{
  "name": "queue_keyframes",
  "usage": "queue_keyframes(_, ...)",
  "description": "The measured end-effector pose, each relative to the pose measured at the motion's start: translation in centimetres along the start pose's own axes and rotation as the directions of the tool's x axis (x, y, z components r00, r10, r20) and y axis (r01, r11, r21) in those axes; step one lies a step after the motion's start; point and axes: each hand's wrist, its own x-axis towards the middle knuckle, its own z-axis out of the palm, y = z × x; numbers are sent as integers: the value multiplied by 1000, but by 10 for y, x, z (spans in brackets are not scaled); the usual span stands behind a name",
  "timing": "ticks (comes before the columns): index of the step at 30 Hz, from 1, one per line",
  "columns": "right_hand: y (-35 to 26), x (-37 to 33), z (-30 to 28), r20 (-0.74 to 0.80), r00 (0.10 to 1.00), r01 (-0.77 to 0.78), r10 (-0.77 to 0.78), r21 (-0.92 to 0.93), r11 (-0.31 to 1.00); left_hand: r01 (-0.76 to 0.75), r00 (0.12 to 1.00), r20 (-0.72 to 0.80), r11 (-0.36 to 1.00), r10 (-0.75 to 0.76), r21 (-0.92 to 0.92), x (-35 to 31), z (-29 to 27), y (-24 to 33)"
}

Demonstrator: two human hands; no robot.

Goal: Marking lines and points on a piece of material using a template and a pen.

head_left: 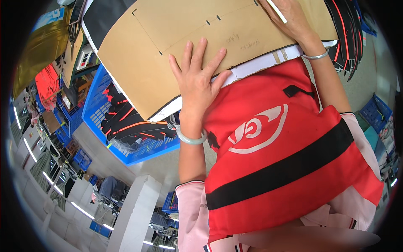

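- Lying directly under both your hands is the tan card (138,67); its long axis, as far as visible, slants from near left to far right
- Your left hand (197,75) rests palm down across the card's near edge, left of its middle; fingers spread, nothing seen in them
- Your right hand (291,21) lies over the card's right part, apart from the left, with a slim white stick (278,11) at its fingers; firmness of hold cannot be told
- The stick's visible end points toward the card's near edge; its other end is out of view, so contact with the card is unconfirmed
- Governing relation: a thin drawn line (235,13) runs along the card between your hands; its far-right black mark (256,2) sits just beside your right hand, the nearer one, while the near-left corner mark (160,53) lies closer to your left
- Left of the card, a blue crate (153,156) holds black strips (126,115) with orange edging
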Motion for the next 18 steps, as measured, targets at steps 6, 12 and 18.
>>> queue_keyframes(6, 4, -2, 2, -1, 1000, 12, -12, -45, 999, -2, 1000, -8, 1000, 2, 10, 0, 2, -1)
queue_keyframes(12, 5, -2, 3, -7, 1000, 25, -25, -21, 999, 8, 1000, -19, 1000, -8, 15, -3, 4, 1)
queue_keyframes(18, 4, -2, 3, 1, 1000, 17, -17, 4, 1000, 16, 999, -30, 1000, -16, 4, -3, 5, 2)
